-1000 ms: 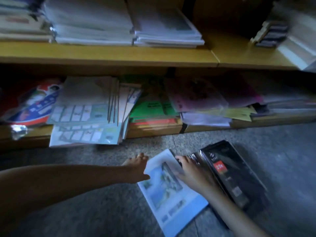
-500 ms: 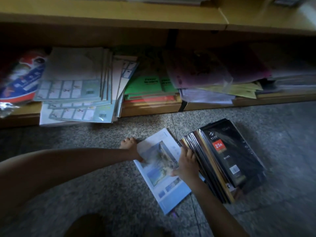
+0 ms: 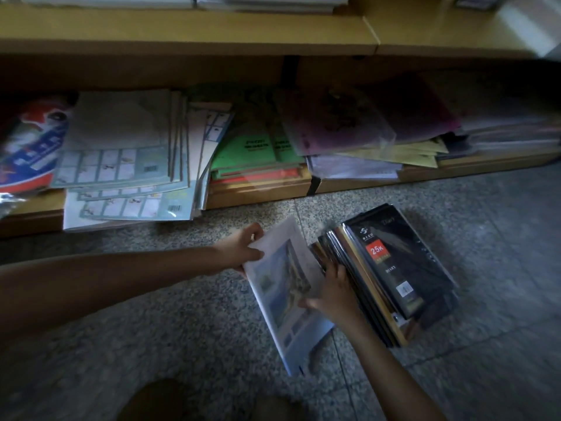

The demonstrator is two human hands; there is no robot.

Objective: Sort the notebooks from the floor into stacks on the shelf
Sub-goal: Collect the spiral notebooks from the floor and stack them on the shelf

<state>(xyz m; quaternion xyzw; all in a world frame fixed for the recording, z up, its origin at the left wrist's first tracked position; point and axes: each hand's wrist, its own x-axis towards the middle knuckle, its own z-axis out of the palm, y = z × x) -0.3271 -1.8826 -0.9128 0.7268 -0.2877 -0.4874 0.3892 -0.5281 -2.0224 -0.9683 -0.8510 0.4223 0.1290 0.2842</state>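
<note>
the left hand [image 3: 243,250] grasps the upper left edge of the pale notebook [image 3: 282,299], which is tilted up off the floor [image 3: 182,329], just beside the black diary stack [image 3: 403,268] and in front of the shelf [image 3: 258,194]. the right hand [image 3: 332,294] lies at the notebook's right edge, thumb on the cover; whether it grasps cannot be determined.

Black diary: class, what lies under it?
More dark notebooks, stacked aslant, edges showing by the right hand. Their covers and the floor beneath are covered.
</note>
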